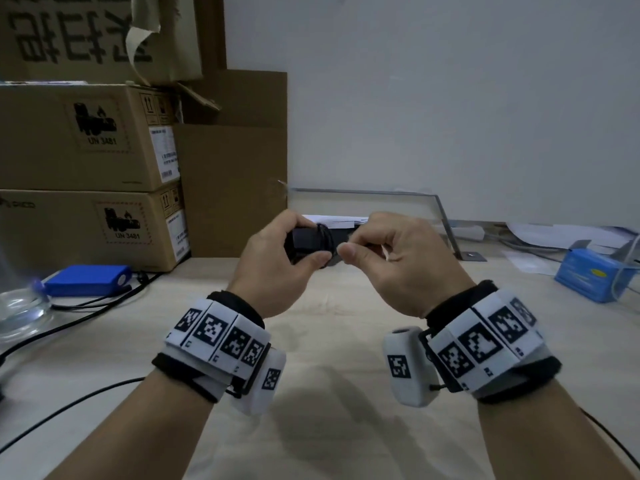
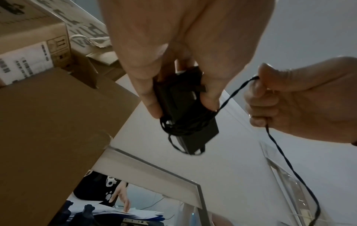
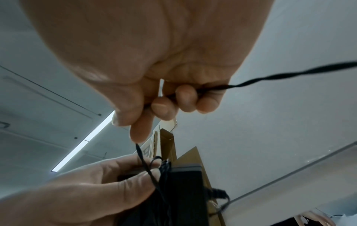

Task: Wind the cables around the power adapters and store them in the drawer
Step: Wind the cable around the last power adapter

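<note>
A black power adapter (image 1: pixel 305 243) is held up above the desk, with several turns of thin black cable (image 2: pixel 185 126) wound round its middle. My left hand (image 1: pixel 277 258) grips the adapter (image 2: pixel 181 107) between thumb and fingers. Just right of it, my right hand (image 1: pixel 391 251) pinches the loose cable (image 2: pixel 237 90), which runs from the adapter up through the curled fingers (image 3: pixel 183 99) and trails off below the wrist (image 2: pixel 286 160). In the right wrist view the adapter (image 3: pixel 185 191) sits below that hand. No drawer is in view.
Stacked cardboard boxes (image 1: pixel 86 140) stand at the left against the wall. A blue battery pack (image 1: pixel 86 279) with black leads and a glass vessel (image 1: pixel 20 306) lie at the left. A blue box (image 1: pixel 588 275) and papers sit at the right, a metal bracket (image 1: pixel 446 223) behind my hands.
</note>
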